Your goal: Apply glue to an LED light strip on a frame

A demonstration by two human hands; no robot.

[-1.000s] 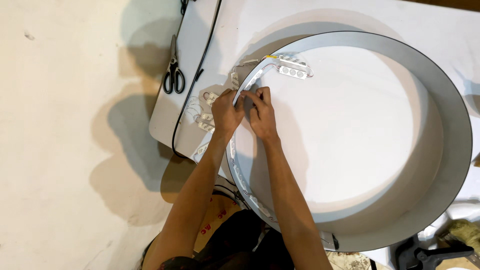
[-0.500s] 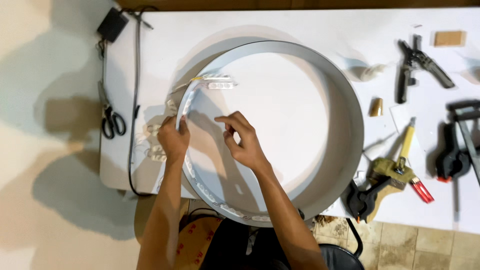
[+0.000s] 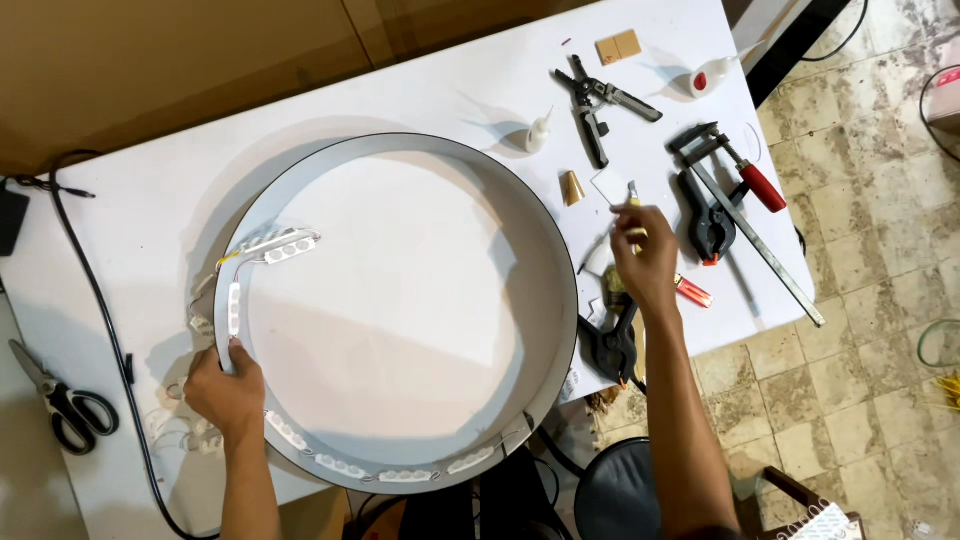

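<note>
My left hand (image 3: 225, 392) rests on the near-left rim of the big round tray (image 3: 560, 330), its fingers curled over the edge and pressing on a small white light block (image 3: 234, 309) that sits along the inside wall. More of these blocks, strung on thin wires, follow the wall: a pair (image 3: 278, 246) higher up on the left and a row (image 3: 375, 470) along the near side. The tray lies flat on the white worktop (image 3: 420, 100) and fills most of it.

My right hand (image 3: 645, 262) is out past the tray's right edge, over the tools. Its fingers are pinched around a slim yellow-handled tool (image 3: 633, 208) that points away from me. Just beside that hand lie a black spring clamp (image 3: 708, 222) and a long bar clamp with a red handle (image 3: 745, 215); another black clamp (image 3: 610, 345) sits below my wrist, against the tray. Farther back are pliers (image 3: 598, 105) and a small white glue bottle (image 3: 538, 132). Scissors (image 3: 60, 400) lie well off to the left, beside a black cable (image 3: 100, 310).
</note>
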